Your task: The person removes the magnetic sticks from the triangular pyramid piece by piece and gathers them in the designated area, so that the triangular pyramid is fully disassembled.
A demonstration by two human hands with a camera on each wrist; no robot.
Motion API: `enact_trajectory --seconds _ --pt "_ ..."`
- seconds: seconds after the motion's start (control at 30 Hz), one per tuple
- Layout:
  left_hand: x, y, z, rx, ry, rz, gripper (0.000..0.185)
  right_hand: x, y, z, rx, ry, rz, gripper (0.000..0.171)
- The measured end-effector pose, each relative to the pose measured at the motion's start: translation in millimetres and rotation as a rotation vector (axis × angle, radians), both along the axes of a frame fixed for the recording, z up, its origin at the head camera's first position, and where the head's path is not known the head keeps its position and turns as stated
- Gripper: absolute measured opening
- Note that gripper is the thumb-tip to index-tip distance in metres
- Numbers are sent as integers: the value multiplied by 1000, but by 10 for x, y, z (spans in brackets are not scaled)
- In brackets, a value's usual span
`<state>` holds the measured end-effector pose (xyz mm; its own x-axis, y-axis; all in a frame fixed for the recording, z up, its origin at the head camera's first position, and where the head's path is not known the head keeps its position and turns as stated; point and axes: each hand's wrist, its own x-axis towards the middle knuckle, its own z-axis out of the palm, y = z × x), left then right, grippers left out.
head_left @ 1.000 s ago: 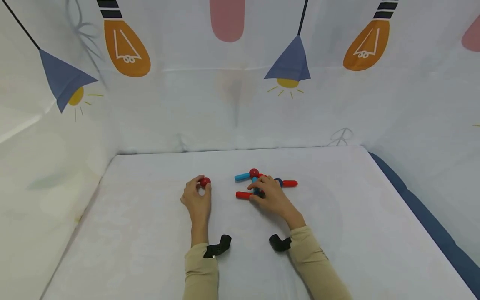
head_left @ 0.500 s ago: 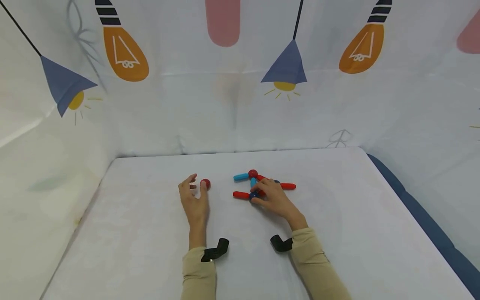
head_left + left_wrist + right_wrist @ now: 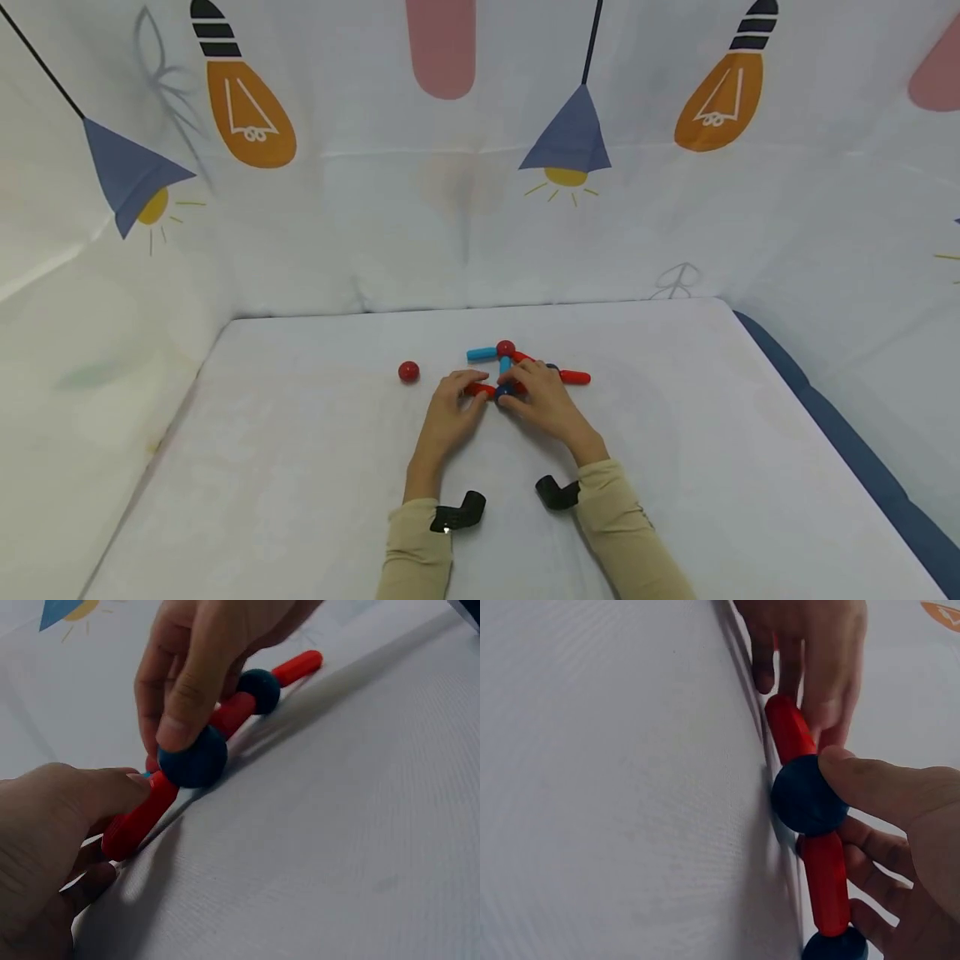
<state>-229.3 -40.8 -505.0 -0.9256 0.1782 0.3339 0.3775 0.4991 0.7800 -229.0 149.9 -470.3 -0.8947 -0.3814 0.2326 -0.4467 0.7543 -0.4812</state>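
Observation:
My left hand (image 3: pixel 448 423) pinches a red stick (image 3: pixel 141 825) at the left end of a joined toy of sticks and balls, thumb on top and fingers on the far side. The stick's inner end meets a dark blue ball (image 3: pixel 193 759). My right hand (image 3: pixel 550 407) grips that ball, its thumb pressed on the near side. Another red stick (image 3: pixel 826 885) joins it to a second dark blue ball (image 3: pixel 259 691). Farther back in the head view, a red ball (image 3: pixel 506 348) connects a light blue stick (image 3: pixel 481 354) with others, partly hidden by my right hand.
A loose red ball (image 3: pixel 408 372) lies on the white table (image 3: pixel 315 467), left of the joined toy. One more red stick (image 3: pixel 576 377) sticks out at the toy's right. A white cloth wall (image 3: pixel 360 225) with printed lamps rises behind the table.
My left hand has let go of the loose red ball and moved right to the red stick. The right hand has stayed at the dark blue ball. The head view has tilted slightly up.

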Motion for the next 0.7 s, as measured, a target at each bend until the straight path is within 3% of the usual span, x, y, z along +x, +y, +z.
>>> enact_trajectory --seconds 0.17,0.37,0.6,0.7 --pt "20 14 -13 -89 -26 -20 30 3 -13 6 -7 6 -2 27" --pt "23 -59 52 -93 -49 -30 23 -12 -49 46 -1 -7 -13 26" --pt "50 -195 107 -103 -94 -139 19 20 -37 71 0 -18 -14 26" --pt "88 -301 121 -93 -131 -145 18 50 0 75 4 -38 -40 26"
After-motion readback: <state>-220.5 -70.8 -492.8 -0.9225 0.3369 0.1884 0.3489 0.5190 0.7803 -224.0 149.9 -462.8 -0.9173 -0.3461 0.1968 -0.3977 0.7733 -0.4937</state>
